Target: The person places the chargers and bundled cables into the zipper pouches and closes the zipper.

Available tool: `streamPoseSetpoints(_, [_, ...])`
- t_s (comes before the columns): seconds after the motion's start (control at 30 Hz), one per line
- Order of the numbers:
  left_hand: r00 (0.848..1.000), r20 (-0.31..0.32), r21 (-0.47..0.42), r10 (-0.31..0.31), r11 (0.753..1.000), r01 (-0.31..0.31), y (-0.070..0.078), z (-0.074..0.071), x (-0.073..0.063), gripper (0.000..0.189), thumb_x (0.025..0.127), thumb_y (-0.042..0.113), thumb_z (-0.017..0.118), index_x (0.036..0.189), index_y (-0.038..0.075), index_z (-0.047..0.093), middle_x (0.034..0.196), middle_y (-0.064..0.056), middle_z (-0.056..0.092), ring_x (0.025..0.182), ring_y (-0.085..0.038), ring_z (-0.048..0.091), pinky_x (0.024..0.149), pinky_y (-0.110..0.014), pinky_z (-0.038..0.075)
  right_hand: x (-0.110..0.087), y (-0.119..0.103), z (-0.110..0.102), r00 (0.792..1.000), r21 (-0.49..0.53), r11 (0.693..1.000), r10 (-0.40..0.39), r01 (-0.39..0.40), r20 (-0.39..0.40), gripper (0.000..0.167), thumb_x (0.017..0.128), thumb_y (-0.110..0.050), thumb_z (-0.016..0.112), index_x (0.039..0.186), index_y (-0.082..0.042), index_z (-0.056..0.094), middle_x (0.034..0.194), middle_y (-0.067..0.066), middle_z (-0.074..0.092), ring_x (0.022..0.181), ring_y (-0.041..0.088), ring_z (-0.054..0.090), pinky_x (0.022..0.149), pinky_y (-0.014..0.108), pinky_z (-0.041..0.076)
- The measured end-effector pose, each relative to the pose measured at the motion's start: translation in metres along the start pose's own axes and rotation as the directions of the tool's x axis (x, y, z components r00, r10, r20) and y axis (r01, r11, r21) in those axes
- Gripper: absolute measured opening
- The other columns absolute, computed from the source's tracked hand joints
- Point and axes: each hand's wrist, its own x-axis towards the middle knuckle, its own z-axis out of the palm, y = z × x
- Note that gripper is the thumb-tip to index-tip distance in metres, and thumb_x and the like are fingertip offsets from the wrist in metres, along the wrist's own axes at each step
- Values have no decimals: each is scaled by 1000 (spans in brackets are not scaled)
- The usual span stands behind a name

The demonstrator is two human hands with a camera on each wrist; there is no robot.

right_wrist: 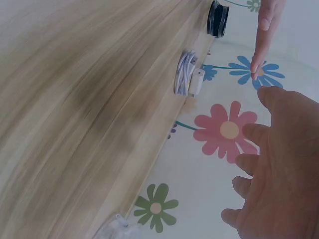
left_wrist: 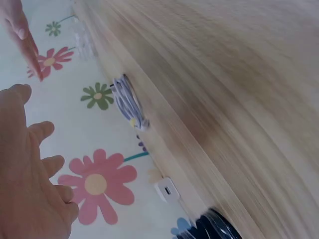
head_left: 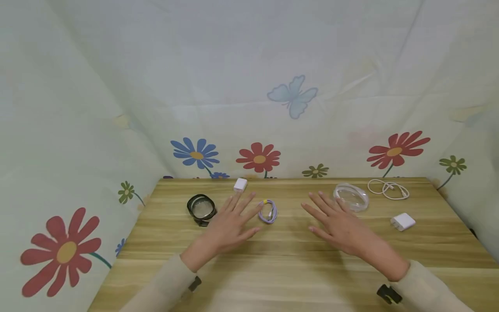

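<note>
Both hands hover above the table with fingers straight and spread, palms down, holding nothing. My left hand (head_left: 230, 226) is over the left half, its fingertips between a black coil (head_left: 202, 209) and a coiled lavender charging cable (head_left: 268, 211) with a yellow tie. Over the right half is my right hand (head_left: 343, 225), its fingers overlapping the edge of a clear coil (head_left: 351, 197) in the head view. In the left wrist view the lavender cable (left_wrist: 128, 102) lies on the wood beyond the left fingers. The right wrist view shows the same cable (right_wrist: 185, 73) beside a white charger (right_wrist: 197, 81).
A white charger block (head_left: 240, 185) lies near the back edge. At the right are a loose white cable (head_left: 389, 190) and another white charger plug (head_left: 403, 221). A flower-print cloth (head_left: 241, 86) rises behind the wooden table (head_left: 280, 268) and along its sides.
</note>
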Motion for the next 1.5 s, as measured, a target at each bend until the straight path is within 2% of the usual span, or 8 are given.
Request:
streamPoseSetpoints(0.1, [1000, -2, 0, -25, 1000, 25, -5, -2, -6, 63, 102, 57, 48, 158, 28, 39, 169, -7, 21, 155, -41, 10, 121, -58, 24, 3, -3, 1, 1000, -7, 1000, -18, 18, -5, 63, 104, -46, 55, 159, -23, 37, 168, 11, 21, 153, 39, 20, 118, 67, 17])
streamPoseSetpoints(0.33, [994, 48, -16, -97, 995, 98, -15, -5, -19, 63, 102, 57, 48, 158, 31, 39, 170, -4, 17, 154, -41, 12, 122, -59, 17, 13, -10, 5, 998, -32, 997, -66, 66, -3, 61, 105, -46, 52, 158, -21, 39, 167, 12, 25, 152, 41, 22, 115, 69, 24])
streamPoseSetpoints(0.43, [990, 68, -2, -125, 992, 126, -17, -6, -24, 63, 102, 60, 45, 159, 33, 37, 170, -1, 16, 154, -40, 14, 120, -64, 18, 17, -13, 7, 997, -36, 996, -77, 77, 1, 61, 104, -46, 52, 158, -20, 40, 166, 11, 26, 152, 41, 23, 115, 69, 24])
streamPoseSetpoints(0.57, [986, 68, -16, -152, 988, 154, -19, -7, -30, 62, 101, 58, 49, 157, 32, 40, 168, -3, 23, 154, -42, 16, 117, -70, 18, 23, -18, 11, 996, -25, 996, -87, 87, 11, 60, 105, -46, 52, 158, -19, 40, 166, 10, 27, 151, 41, 23, 115, 68, 24])
streamPoseSetpoints(0.77, [977, 74, 0, -199, 980, 199, -24, -5, -37, 62, 101, 58, 50, 157, 33, 41, 168, -1, 24, 154, -42, 13, 117, -71, 15, 32, -26, 17, 994, 7, 994, -106, 105, 40, 60, 105, -45, 51, 158, -20, 39, 166, 11, 27, 152, 41, 22, 118, 65, 21])
streamPoseSetpoints(1.1, [965, 37, 14, -258, 966, 258, -43, -1, -46, 60, 98, 44, 64, 152, 23, 48, 163, -10, 33, 146, -48, 31, 112, -70, 29, 44, -37, 21, 990, 15, 993, -121, 120, 79, 60, 102, -40, 59, 155, -15, 44, 161, 17, 36, 148, 42, 30, 116, 62, 30])
streamPoseSetpoints(1.3, [949, 10, 5, -316, 949, 316, -52, 0, -51, 55, 99, 39, 64, 149, 19, 52, 157, -14, 42, 141, -46, 39, 106, -69, 37, 51, -42, 28, 990, 1, 994, -109, 109, 90, 52, 100, -33, 64, 144, -7, 57, 149, 19, 51, 139, 41, 45, 112, 57, 38])
streamPoseSetpoints(1.5, [936, 1, -38, -352, 935, 352, -58, 0, -52, 57, 99, 37, 63, 151, 18, 48, 155, -16, 45, 138, -47, 43, 101, -70, 41, 56, -44, 31, 989, 20, 993, -120, 119, 87, 43, 99, -30, 66, 136, -7, 63, 139, 18, 59, 130, 38, 53, 107, 56, 44])
